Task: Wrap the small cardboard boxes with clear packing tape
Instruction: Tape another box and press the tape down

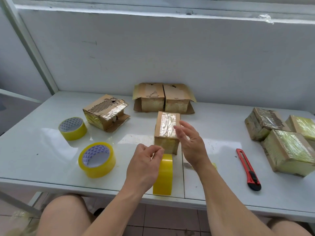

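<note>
Fingers of your left hand (144,165) pinch something unclear above the upright tape roll (163,174); your right hand (190,142) spreads loose beside the taped box (167,132), contact unclear.

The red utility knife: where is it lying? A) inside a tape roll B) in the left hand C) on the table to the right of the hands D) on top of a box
C: the red utility knife lies flat on the table, right of both hands, untouched.
</note>
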Tool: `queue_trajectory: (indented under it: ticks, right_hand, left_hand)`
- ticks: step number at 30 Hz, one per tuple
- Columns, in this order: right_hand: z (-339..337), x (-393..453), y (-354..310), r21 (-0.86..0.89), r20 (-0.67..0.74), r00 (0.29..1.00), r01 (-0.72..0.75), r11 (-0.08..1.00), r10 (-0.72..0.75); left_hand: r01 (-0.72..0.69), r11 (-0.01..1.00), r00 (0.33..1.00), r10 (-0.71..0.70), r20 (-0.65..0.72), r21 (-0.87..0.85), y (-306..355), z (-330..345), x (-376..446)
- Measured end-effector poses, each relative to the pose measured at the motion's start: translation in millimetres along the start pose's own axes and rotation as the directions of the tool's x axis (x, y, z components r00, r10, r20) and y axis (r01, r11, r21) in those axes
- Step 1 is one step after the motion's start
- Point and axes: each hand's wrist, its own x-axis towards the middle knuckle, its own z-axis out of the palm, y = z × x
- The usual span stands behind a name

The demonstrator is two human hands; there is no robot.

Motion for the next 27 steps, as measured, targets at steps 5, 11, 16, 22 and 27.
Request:
queue_trajectory:
  ticks: [5,11,16,22,27]
  right_hand:
    - [9,-55,-13,0.175,-0.097,0.989,-0.092,0.980,0.110]
    - [24,-72,-10,0.333,-0.012,0.948,-0.297,0.895,0.319]
    - [25,-67,-18,0.344,-0.031,0.914,-0.371,0.863,0.405]
    - [18,-64,-21,0.345,0.030,0.914,-0.390,0.853,0.406]
    - [12,-66,-21,0.341,0.047,0.934,-0.349,0.873,0.355]
  left_hand:
    - [-0.135,0.973,0.991,0.130,-0.040,-0.187,-8,7,-1]
    - [-0.171,0.951,0.985,0.161,-0.057,-0.256,-5,11,-5]
    - [-0.302,0.949,0.946,0.286,-0.156,-0.093,-12,12,-8]
    - [-0.604,0.785,0.772,0.619,-0.145,0.137,-20,6,-3]
    - [-0.514,0.855,0.846,0.519,-0.123,0.072,-20,8,-2]
